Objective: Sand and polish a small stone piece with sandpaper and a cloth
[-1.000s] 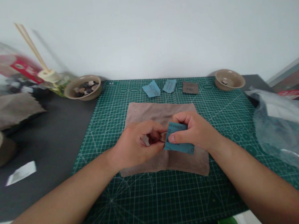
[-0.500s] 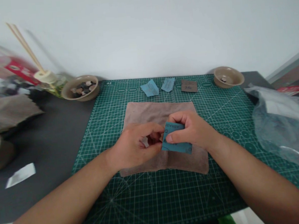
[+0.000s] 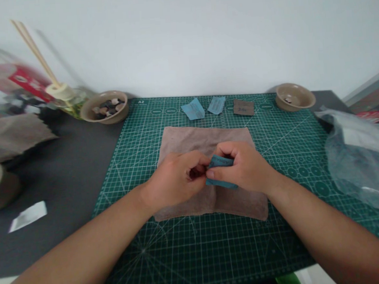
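Note:
Over a brown cloth [image 3: 189,137], my two hands meet at the fingertips. My right hand [image 3: 245,166] is closed on a piece of blue-backed sandpaper [image 3: 223,183] with dark print, its thumb pressing the sheet into a curve. My left hand [image 3: 179,177] is closed in a pinch at the sandpaper's left edge. Whatever sits between its fingertips is hidden by the fingers and the sheet. The cloth lies spread on a green cutting mat [image 3: 197,249].
Two blue sandpaper pieces [image 3: 193,109] and a brown one [image 3: 243,107] lie at the back. A bowl [image 3: 87,116] of stones stands back left, another bowl [image 3: 303,104] back right. A reed diffuser [image 3: 59,91] is at left, a clear plastic bag [image 3: 359,160] at right.
The sandpaper has bent from nearly flat into a fold under my right thumb. That thumb has moved slightly left, closer to my left fingertips. The whole view has shifted a little.

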The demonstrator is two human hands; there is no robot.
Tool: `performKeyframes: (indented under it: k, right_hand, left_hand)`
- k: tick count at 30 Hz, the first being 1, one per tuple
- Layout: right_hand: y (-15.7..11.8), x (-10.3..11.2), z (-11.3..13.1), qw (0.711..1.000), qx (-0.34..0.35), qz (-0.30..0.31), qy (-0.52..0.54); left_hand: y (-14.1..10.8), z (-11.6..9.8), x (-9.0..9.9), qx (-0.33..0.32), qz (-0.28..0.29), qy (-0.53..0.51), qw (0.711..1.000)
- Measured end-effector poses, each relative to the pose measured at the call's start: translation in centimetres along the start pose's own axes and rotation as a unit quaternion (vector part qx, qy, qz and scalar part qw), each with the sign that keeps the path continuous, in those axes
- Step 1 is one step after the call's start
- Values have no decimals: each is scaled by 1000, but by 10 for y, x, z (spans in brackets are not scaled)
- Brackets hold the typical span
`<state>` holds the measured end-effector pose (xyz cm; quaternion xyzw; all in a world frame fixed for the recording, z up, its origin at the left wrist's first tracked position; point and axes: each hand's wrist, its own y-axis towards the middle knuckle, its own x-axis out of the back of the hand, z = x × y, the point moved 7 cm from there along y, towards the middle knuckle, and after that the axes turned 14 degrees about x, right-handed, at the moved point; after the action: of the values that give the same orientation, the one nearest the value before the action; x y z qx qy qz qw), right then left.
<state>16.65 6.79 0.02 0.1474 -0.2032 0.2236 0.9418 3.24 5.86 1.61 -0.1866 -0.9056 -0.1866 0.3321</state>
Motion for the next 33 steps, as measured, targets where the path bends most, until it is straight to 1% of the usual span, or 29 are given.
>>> performKeyframes:
  k: [4, 5, 7, 8, 10, 12, 14, 18, 20, 23, 25, 27, 29, 32, 33]
  right_hand:
    - [-5, 4, -2, 995, -30, 12, 94]
    - [-5, 3, -3, 993, -36, 17, 112]
    - [-5, 1, -3, 990, -41, 28, 132]
    - [-5, -1, -2, 991, -37, 34, 124]
    - [-3, -3, 0, 997, -16, 40, 70]
    - [-1, -3, 2, 999, 1, 43, 19]
    - [-1, -3, 1, 998, -4, 47, 29]
    - [-4, -3, -2, 991, -38, 51, 121]
    - [-4, -2, -3, 993, -36, 47, 106]
    - [-1, -2, 0, 998, -7, 47, 42]
    - [-1, -3, 0, 997, -9, 55, 59]
    - [-2, -5, -1, 992, -28, 62, 109]
    - [-2, -4, -2, 991, -32, 61, 116]
    - [-1, -2, 0, 997, -6, 56, 44]
    - [-1, -1, 0, 998, -2, 57, 35]
  left_hand:
    - [0, 2, 5, 53, 18, -58, 997]
    - [-1, 1, 6, 54, 20, -64, 996]
    - [-2, -2, 6, 36, 21, -63, 997]
    - [-3, -4, 6, 19, 21, -51, 998]
    - [-4, -8, 2, -16, 26, -6, 1000]
    - [-4, -9, -1, -35, 32, 31, 998]
    - [-4, -8, 0, -29, 33, 23, 999]
    - [-3, -6, 7, 5, 26, -48, 998]
    - [-3, -7, 6, 0, 30, -44, 999]
    - [-3, -7, 1, -16, 48, -15, 999]
    - [-2, -5, 0, -7, 57, -26, 998]
    - [-2, -2, 2, 7, 54, -56, 997]
    - [-2, -3, 3, -1, 48, -61, 997]
    - [-2, -6, 0, -24, 56, -28, 998]
    - [-2, -6, -1, -26, 61, -27, 997]
